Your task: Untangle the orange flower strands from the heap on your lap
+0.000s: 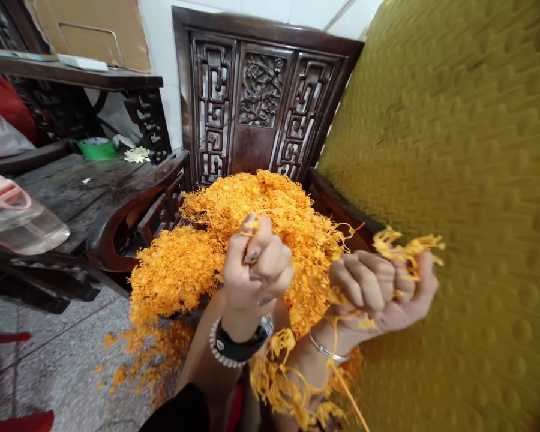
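Observation:
My left hand (258, 261) is closed in a fist in front of a large heap of orange yarn-like strands (261, 192). A small bit of orange strand pokes out between its thumb and forefinger. To its right, my right hand (378, 285) is curled round a tuft of orange strands (409, 249), which sticks out at the thumb side. More knotted orange strands (274, 375) hang below, over the right wrist. A thin orange cord runs down from there to the bottom edge. What lies inside each fist is hidden.
The heap rests on a carved dark wooden chair (258, 144). At right stands a large yellow-green textured surface (454, 150). A pink-lidded clear jug (22, 216) and a green tape roll (98, 148) are at left. Orange scraps (119, 375) lie on the floor.

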Demonstrator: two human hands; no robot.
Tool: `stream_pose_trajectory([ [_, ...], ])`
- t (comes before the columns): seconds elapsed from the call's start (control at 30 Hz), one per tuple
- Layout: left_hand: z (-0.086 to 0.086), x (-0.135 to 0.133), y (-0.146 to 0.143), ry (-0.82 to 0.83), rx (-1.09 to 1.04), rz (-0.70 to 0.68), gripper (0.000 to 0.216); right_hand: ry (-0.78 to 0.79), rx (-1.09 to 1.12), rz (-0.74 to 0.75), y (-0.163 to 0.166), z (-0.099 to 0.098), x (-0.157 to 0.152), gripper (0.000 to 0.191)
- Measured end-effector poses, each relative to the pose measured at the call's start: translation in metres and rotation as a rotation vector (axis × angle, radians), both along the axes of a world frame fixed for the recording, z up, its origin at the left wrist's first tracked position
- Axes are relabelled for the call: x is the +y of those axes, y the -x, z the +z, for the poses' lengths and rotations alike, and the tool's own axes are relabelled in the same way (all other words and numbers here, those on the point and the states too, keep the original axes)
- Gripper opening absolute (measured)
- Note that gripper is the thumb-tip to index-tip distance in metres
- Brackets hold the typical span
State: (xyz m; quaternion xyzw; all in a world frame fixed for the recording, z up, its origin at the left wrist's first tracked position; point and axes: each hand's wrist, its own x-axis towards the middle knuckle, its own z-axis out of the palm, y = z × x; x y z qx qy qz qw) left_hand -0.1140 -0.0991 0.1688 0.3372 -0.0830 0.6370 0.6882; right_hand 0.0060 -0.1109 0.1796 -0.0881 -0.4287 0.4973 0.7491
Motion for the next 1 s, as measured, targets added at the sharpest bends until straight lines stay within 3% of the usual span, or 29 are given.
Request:
stream_pose_trajectory([
  [0.07, 0.001, 0.002, 0.004, -0.018, -0.005, 0.127, 0.035, -0.005, -0.039, -0.004, -0.006, -0.002, 0.000, 0.054],
  [0.17, 0.000, 0.003, -0.001, -0.016, 0.175, 0.237, 0.028, -0.051, -0.325, 0.022, -0.010, -0.002, -0.002, 0.056],
  [0.37, -0.010, 0.006, -0.015, -0.037, 0.255, 0.106, 0.014, 0.077, -0.387, -0.106, 0.006, -0.001, -0.009, 0.059],
  [0.5, -0.014, 0.007, -0.011, -0.077, 0.405, 0.092, 0.031, 0.101, -0.345, -0.087, 0.013, -0.008, -0.010, 0.051],
  [0.6, -0.010, 0.003, -0.005, -0.156, 0.548, 0.222, 0.043, 0.145, -0.355, -0.088, 0.012, -0.015, -0.011, 0.043],
  [0.67, -0.005, -0.001, -0.003, -0.192, 0.660, 0.365, 0.042, 0.166, -0.373, -0.084, 0.010, -0.017, -0.011, 0.043],
  [0.73, -0.002, -0.004, -0.004, -0.199, 0.747, 0.411, 0.036, 0.159, -0.364, -0.035, 0.010, -0.016, -0.009, 0.044],
  [0.9, -0.010, -0.005, -0.020, -0.119, 0.447, 0.252, 0.045, -0.148, -0.274, 0.181, 0.018, -0.007, 0.004, 0.045],
  [1.0, -0.013, -0.005, -0.028, 0.043, 0.320, 0.259, 0.051, -0.288, -0.214, 0.155, 0.028, -0.006, 0.010, 0.048],
])
